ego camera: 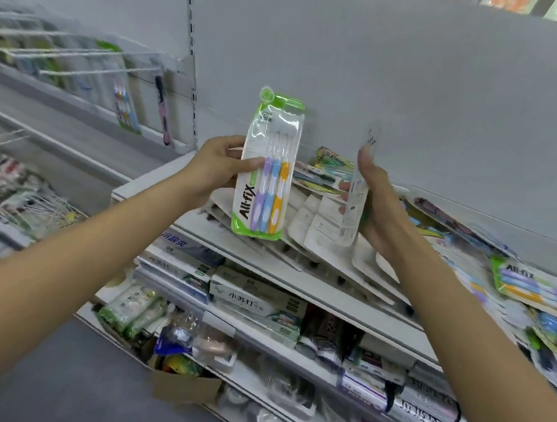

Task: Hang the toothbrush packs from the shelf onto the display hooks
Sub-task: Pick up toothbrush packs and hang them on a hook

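Hands apart: left hand (pixel 218 168) grips "All·fix" pack (pixel 268 173), right hand (pixel 377 206) grips edge-on pack (pixel 355 197).

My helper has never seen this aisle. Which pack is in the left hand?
Above the white shelf piled with packs, the left hand holds the green-edged All-fix pack upright. Unlike the pack in the right hand, it faces us, showing purple, blue and orange brushes.

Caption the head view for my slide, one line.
Left hand holds a green three-brush pack, right hand an edge-on pack, above the shelf.
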Demonstrator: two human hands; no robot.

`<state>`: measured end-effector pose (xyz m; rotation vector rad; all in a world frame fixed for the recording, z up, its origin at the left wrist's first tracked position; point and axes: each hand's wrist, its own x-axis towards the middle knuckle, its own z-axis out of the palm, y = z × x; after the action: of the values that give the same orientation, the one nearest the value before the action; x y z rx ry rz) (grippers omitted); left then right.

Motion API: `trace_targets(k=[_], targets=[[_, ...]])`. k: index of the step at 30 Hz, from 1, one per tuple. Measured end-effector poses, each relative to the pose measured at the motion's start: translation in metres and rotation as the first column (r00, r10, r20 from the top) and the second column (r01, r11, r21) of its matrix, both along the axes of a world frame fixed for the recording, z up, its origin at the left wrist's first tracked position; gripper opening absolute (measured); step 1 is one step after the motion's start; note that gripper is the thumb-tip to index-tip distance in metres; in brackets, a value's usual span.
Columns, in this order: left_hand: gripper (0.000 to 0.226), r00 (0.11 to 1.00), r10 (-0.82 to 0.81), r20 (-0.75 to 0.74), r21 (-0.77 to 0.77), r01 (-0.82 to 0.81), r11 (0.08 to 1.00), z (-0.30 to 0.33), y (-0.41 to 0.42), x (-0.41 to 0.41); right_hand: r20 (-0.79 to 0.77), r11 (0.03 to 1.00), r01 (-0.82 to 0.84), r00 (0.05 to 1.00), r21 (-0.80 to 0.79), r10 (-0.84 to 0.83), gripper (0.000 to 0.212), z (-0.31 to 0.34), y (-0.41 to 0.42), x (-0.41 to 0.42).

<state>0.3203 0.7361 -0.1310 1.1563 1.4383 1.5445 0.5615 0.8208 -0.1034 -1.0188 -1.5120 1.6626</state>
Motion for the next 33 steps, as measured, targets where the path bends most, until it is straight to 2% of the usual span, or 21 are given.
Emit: trace_targets(k=[2, 4, 6, 8, 10, 11, 14, 19, 23, 28, 33], targets=[[0.027, 0.999, 0.053, 0.001, -0.013, -0.053, 0.999, -0.004, -0.018, -0.009, -0.004, 0.998, -0.061, 0.998, -0.009, 0.061, 0.122, 0.002, -0.006, -0.015], [0.035, 0.993, 0.115, -0.004, -0.022, -0.115, 0.993, -0.010, -0.034, -0.019, -0.063, 0.990, -0.141, 0.988, -0.027, 0.139, 0.122, 0.002, -0.009, -0.029], [0.040, 0.986, 0.165, 0.002, -0.027, -0.165, 0.986, -0.017, -0.050, -0.029, -0.188, 0.961, -0.273, 0.948, -0.053, 0.259, 0.098, 0.002, -0.014, -0.044], [0.037, 0.978, 0.205, 0.023, -0.024, -0.205, 0.979, -0.023, -0.065, -0.039, -0.274, 0.931, -0.362, 0.901, -0.045, 0.337, 0.064, -0.001, -0.020, -0.061], [0.031, 0.971, 0.237, 0.042, -0.018, -0.236, 0.972, -0.028, -0.080, -0.052, -0.262, 0.943, -0.331, 0.914, -0.035, 0.311, 0.033, -0.007, -0.027, -0.080], [0.027, 0.967, 0.250, 0.049, -0.015, -0.250, 0.968, -0.030, -0.088, -0.060, -0.227, 0.950, -0.310, 0.927, -0.020, 0.298, 0.026, -0.008, -0.033, -0.091], [0.026, 0.956, 0.286, 0.070, -0.014, -0.285, 0.958, -0.033, -0.112, -0.091, -0.112, 0.970, -0.238, 0.964, 0.049, 0.242, 0.023, -0.014, -0.050, -0.131], [0.022, 0.959, 0.278, 0.054, -0.013, -0.278, 0.961, -0.035, -0.148, -0.161, -0.040, 0.980, -0.088, 0.995, 0.176, 0.097, 0.026, -0.016, -0.080, -0.203], [0.026, 0.965, 0.260, 0.038, -0.018, -0.260, 0.965, -0.033, -0.180, -0.228, -0.086, 0.963, 0.055, 0.996, 0.264, -0.034, 0.030, -0.017, -0.110, -0.267], [0.034, 0.963, 0.269, 0.032, -0.015, -0.269, 0.963, -0.034, -0.219, -0.301, -0.103, 0.955, 0.068, 0.994, 0.290, -0.040, 0.022, -0.028, -0.150, -0.336], [0.036, 0.961, 0.274, 0.033, -0.029, -0.273, 0.961, -0.041, -0.246, -0.351, -0.088, 0.958, 0.072, 0.995, 0.279, -0.050, 0.024, -0.039, -0.175, -0.391]])
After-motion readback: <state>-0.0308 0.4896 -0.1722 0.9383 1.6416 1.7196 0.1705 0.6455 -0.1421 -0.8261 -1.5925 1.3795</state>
